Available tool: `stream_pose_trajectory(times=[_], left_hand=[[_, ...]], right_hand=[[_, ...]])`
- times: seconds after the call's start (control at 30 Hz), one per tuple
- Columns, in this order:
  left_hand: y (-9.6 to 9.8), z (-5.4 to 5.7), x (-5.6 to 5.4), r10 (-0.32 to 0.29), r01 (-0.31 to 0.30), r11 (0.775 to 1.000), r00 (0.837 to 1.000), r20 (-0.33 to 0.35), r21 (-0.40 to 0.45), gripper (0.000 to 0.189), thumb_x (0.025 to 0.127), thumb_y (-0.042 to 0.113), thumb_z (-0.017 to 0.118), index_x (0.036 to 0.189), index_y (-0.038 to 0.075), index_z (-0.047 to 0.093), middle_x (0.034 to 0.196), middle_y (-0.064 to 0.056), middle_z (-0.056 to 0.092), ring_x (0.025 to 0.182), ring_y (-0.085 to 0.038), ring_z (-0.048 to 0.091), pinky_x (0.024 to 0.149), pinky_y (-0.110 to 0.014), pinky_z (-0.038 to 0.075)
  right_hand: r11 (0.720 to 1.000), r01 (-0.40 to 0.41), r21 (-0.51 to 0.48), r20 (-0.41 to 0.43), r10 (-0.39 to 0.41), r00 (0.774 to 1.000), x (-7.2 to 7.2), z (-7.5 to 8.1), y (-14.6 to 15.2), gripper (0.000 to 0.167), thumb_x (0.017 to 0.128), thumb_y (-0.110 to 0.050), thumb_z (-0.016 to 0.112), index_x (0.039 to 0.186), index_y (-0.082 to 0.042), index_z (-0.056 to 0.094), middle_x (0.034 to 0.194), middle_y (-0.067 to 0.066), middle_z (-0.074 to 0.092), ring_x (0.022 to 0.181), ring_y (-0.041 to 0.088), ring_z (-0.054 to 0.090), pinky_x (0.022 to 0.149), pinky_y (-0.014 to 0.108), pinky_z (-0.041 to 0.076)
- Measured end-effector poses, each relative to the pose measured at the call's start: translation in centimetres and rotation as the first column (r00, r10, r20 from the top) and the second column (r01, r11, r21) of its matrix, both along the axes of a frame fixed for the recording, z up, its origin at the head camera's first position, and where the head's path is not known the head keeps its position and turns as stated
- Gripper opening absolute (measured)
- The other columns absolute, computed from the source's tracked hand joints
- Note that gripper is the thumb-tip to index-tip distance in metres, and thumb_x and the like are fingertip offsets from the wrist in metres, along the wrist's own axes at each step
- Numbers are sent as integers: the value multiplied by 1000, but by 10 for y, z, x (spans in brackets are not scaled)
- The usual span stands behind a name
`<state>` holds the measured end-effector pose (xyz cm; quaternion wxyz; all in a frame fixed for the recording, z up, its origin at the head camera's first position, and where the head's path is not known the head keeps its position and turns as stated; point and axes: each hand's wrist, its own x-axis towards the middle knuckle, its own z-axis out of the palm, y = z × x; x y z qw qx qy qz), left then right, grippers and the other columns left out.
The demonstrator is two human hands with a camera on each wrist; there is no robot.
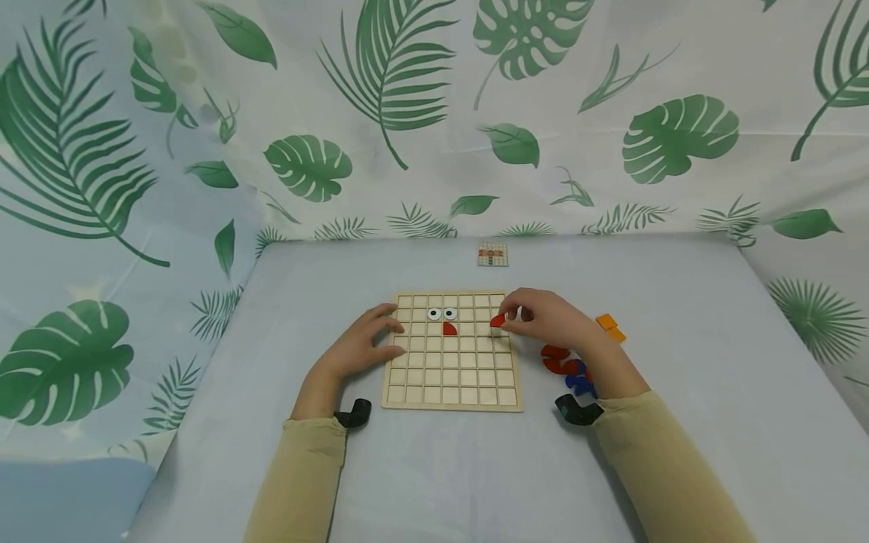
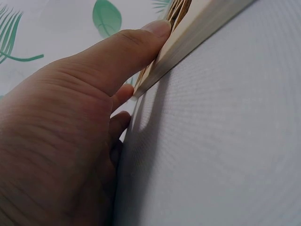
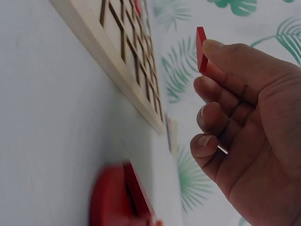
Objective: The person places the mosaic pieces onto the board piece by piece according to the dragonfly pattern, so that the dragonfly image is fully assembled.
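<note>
A wooden grid board (image 1: pixel 451 379) lies on the table, with two round eye pieces (image 1: pixel 443 314) side by side in an upper row. Just below them sits a red quarter-circle piece (image 1: pixel 449 329). My right hand (image 1: pixel 543 317) pinches another red quarter-circle piece (image 1: pixel 498 320) between thumb and fingertips, over the board's right side; this red piece (image 3: pixel 201 49) stands on edge in the right wrist view. At the board's left edge, my left hand (image 1: pixel 356 343) rests with loosely bent fingers. Its thumb (image 2: pixel 157 29) touches the frame in the left wrist view.
Right of the board, partly behind my right forearm, lie several red pieces (image 1: pixel 555 360) and blue pieces (image 1: pixel 579 381). Orange squares (image 1: pixel 607 323) lie further right. A small pattern card (image 1: pixel 492 254) stays beyond the board. Leaf-printed cloth (image 1: pixel 407 188) surrounds the table.
</note>
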<state>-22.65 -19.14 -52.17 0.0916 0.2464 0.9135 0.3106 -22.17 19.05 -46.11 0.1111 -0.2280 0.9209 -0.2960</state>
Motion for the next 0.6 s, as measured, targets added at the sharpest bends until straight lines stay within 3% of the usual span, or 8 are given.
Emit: stream_pose_trajectory(times=[0.6], left_hand=[[0, 1, 0, -6, 6, 1000, 1000, 9, 8, 35, 88, 38, 74, 116, 22, 61, 161, -5, 31, 151, -30, 25, 122, -51, 26]], right_hand=[[995, -86, -56, -27, 85, 996, -22, -22, -62, 18, 92, -27, 70, 108, -18, 67, 92, -4, 63, 80, 13, 55, 73, 31, 48]])
